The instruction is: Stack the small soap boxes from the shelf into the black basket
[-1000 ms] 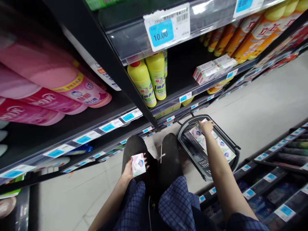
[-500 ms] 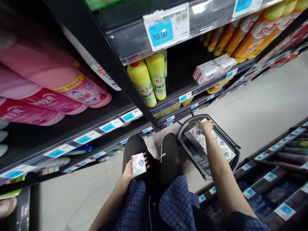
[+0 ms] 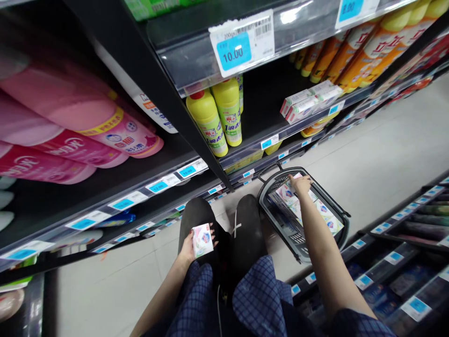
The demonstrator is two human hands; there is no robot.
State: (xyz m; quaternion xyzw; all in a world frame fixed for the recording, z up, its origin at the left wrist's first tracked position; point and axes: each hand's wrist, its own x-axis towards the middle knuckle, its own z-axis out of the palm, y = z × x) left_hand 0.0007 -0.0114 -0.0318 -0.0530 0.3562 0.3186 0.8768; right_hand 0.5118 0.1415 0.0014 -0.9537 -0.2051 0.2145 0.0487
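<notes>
My left hand is closed around a small white soap box with pink and green print, held above my left knee. To the right, my right hand reaches into a dark shopping basket on the floor. Its fingers are bent over a soap box at the basket's far end, most of it hidden by the hand. Similar boxes lie side by side in the basket, printed face up.
Yellow bottles and stacked pink-white boxes stand on the shelf ahead. Large pink bottles fill the left shelf. Another low shelf borders the right side. Pale floor tiles run beyond the basket.
Both hands and the basket stay practically where they were. Only a slight shift of the whole view shows.
</notes>
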